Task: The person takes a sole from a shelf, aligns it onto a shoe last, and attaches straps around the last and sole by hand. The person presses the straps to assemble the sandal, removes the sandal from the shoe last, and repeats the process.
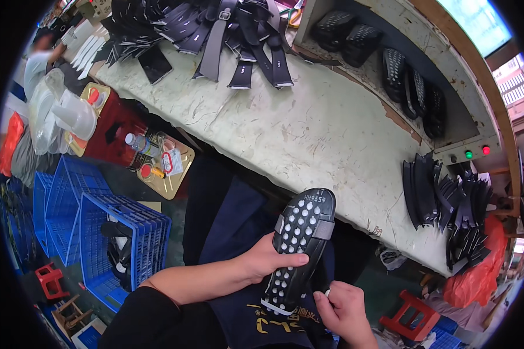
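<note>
My left hand point(268, 260) grips a black shoe last point(301, 228) by its middle, thumb laid across the studded face. Rows of white round studs cover that face, which is turned up, toe end pointing away from me. A dark grey strap point(324, 230) wraps around the last near the toe, its ends folded over both edges. White edging shows at the heel end. Close to the heel, on the right, my right hand point(344, 309) is closed, fingers curled in. A small white bit shows at its fingers, too small to name.
A pale worktable point(308, 134) spans ahead, bearing black straps point(215, 35) at the back and curved black strips point(422, 189) at right. Studded lasts point(395, 72) stand inside a metal cabinet point(466, 131). Blue crates point(151, 232) stand left; a red stool point(410, 317) is lower right.
</note>
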Tool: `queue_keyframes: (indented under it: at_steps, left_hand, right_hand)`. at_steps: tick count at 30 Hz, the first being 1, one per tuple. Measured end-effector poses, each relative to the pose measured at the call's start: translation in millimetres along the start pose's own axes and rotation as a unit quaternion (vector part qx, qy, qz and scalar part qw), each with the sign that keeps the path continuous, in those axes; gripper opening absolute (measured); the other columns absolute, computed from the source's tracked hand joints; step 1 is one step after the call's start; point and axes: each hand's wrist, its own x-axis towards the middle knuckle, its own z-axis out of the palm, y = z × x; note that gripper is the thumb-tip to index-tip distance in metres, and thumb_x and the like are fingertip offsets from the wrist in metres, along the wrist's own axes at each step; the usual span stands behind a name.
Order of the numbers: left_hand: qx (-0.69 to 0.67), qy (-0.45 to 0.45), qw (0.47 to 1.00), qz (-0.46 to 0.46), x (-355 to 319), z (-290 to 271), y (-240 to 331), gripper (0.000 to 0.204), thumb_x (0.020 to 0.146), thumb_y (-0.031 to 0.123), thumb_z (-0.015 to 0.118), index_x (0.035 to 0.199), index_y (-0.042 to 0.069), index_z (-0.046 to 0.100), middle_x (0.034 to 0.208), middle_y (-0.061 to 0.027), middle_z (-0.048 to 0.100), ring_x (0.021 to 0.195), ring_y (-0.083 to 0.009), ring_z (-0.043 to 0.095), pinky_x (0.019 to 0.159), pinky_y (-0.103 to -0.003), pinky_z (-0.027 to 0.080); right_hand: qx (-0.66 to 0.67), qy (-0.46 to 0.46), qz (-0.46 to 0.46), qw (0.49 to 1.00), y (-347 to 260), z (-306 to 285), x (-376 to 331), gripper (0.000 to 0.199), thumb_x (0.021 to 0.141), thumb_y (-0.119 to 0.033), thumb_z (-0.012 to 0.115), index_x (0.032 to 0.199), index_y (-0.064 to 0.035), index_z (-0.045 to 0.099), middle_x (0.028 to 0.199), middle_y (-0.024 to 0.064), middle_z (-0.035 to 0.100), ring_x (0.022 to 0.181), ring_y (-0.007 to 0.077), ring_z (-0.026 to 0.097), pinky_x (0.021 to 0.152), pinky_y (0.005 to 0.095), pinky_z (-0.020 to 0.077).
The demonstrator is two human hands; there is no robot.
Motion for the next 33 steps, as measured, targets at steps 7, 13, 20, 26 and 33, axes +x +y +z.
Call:
queue_keyframes:
  at_steps: [7,13,20,26,33]
  left_hand:
    - [0.013,-0.012,1.0,0.021,-1.4,5.9,-5.6,0.053,0.081,0.007,0.078,0.129,0.001,0.055,0.115,-0.009,0.067,0.106,-0.0168,0.065,0.094,-0.033,0.053]
    - [0.041,0.01,0.998,0.052,-5.9,17.3,-9.0,0.056,0.08,0.007,0.079,0.13,0.002,0.053,0.117,-0.0076,0.066,0.107,-0.0149,0.063,0.095,-0.032,0.051]
    - [-0.001,0.076,0.997,0.032,9.2,24.5,-5.9,0.068,0.077,0.012,0.084,0.132,-0.001,0.045,0.119,-0.0085,0.062,0.109,-0.0156,0.061,0.095,-0.031,0.051]
    - [0.031,0.057,0.998,-0.007,14.9,24.0,-2.6,0.067,0.08,0.008,0.08,0.134,0.001,0.041,0.121,-0.0084,0.06,0.112,-0.0156,0.059,0.096,-0.032,0.05]
    - [0.014,0.046,0.999,-0.01,21.2,23.8,-8.6,0.069,0.08,0.009,0.081,0.135,0.0,0.04,0.122,-0.0093,0.059,0.113,-0.0165,0.059,0.097,-0.032,0.05]
  right_hand:
    - [0.008,-0.025,-0.099,0.995,10.0,6.5,-4.0,0.037,0.077,-0.005,0.072,0.056,-0.0067,0.042,0.053,0.0072,0.04,0.042,0.0257,0.041,0.041,0.0371,0.0308]
    - [-0.044,-0.041,-0.143,0.988,1.7,22.2,3.7,0.035,0.076,-0.007,0.072,0.057,-0.0079,0.043,0.053,0.0067,0.041,0.042,0.0262,0.043,0.04,0.0367,0.0324]
    - [0.109,-0.09,-0.025,0.99,54.0,15.2,1.0,0.023,0.088,-0.011,0.063,0.068,-0.0004,0.057,0.061,0.0072,0.054,0.052,0.0213,0.052,0.051,0.0328,0.0401]
    - [0.164,-0.047,0.039,0.985,58.2,25.0,-12.4,0.027,0.096,-0.018,0.055,0.085,0.0041,0.065,0.075,0.0086,0.063,0.066,0.0186,0.057,0.062,0.0312,0.0432]
    - [0.203,-0.029,0.015,0.979,67.1,27.1,-14.7,0.024,0.092,-0.01,0.057,0.071,0.0005,0.058,0.067,0.0073,0.054,0.06,0.0207,0.051,0.056,0.0327,0.04]
